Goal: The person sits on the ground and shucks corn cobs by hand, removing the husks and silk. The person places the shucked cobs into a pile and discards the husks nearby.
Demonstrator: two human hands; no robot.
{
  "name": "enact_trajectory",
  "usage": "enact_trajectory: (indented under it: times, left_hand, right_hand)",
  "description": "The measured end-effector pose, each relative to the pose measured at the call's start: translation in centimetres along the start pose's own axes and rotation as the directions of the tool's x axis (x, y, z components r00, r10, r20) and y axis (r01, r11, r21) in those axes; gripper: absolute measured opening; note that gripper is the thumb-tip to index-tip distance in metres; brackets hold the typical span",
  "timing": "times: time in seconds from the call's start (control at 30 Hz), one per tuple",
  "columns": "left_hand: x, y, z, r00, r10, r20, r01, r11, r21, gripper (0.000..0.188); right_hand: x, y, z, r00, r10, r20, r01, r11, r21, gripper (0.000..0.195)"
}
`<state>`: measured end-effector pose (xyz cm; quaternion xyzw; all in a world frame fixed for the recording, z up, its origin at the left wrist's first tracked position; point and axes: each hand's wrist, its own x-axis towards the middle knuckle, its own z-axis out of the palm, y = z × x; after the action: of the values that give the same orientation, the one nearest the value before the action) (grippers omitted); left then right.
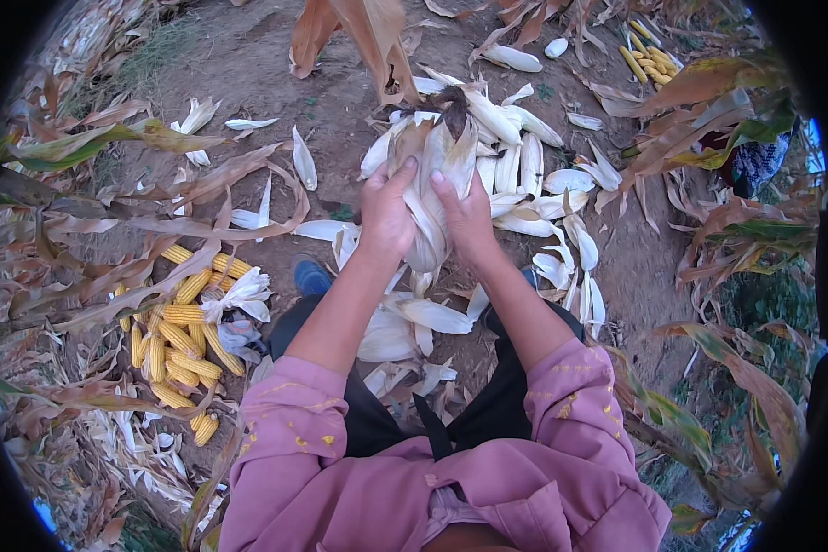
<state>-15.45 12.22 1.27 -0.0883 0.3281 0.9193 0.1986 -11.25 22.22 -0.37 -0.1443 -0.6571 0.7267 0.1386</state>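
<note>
An ear of corn (428, 228) in its pale, dry husk is held in front of me between both hands. My left hand (388, 210) grips its left side, the thumb lying along the husk near the top. On the opposite side, my right hand (464, 214) holds it with the thumb pressed on the husk. Dark dried silk (454, 110) shows at the far tip. The husk is still wrapped around the ear, and no kernels are visible on it. My fingers behind the ear are hidden.
Loose pale husks (517, 169) lie beyond and right of my hands, and more husks (414, 321) between my feet. Husked yellow cobs (186, 345) are heaped at left, with another small pile (652, 61) at far right. Dry corn plants (717, 138) flank both sides. Patterned cloth (762, 162) shows behind leaves.
</note>
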Motion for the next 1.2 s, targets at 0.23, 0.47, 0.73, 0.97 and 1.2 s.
enact_trajectory:
  times: [0.23,0.47,0.73,0.97,1.2]
  left_hand:
    - [0.3,0.0,-0.6,0.997,-0.053,0.059,0.059,0.993,-0.100,0.030]
    - [0.4,-0.2,-0.6,0.993,-0.077,0.084,0.087,0.990,-0.114,0.029]
    - [-0.2,-0.8,0.4,0.975,0.026,0.223,0.007,0.990,-0.143,0.020]
    - [-0.5,-0.6,1.1,0.995,0.011,0.098,-0.005,0.998,-0.061,0.019]
    - [-0.9,0.1,0.5,0.953,-0.014,0.302,0.030,0.998,-0.048,0.011]
  right_hand:
    - [-0.2,-0.5,-0.1,0.987,0.155,0.040,-0.160,0.955,0.248,0.051]
    - [0.0,-0.9,-0.3,0.964,0.255,0.071,-0.264,0.904,0.336,0.052]
    - [2.0,-0.5,-1.7,0.892,0.427,0.145,-0.425,0.686,0.591,0.047]
    - [1.8,-1.5,-2.4,0.902,0.428,0.052,-0.399,0.782,0.479,0.054]
    - [2.4,-1.7,-3.3,0.921,0.388,0.029,-0.349,0.792,0.500,0.055]
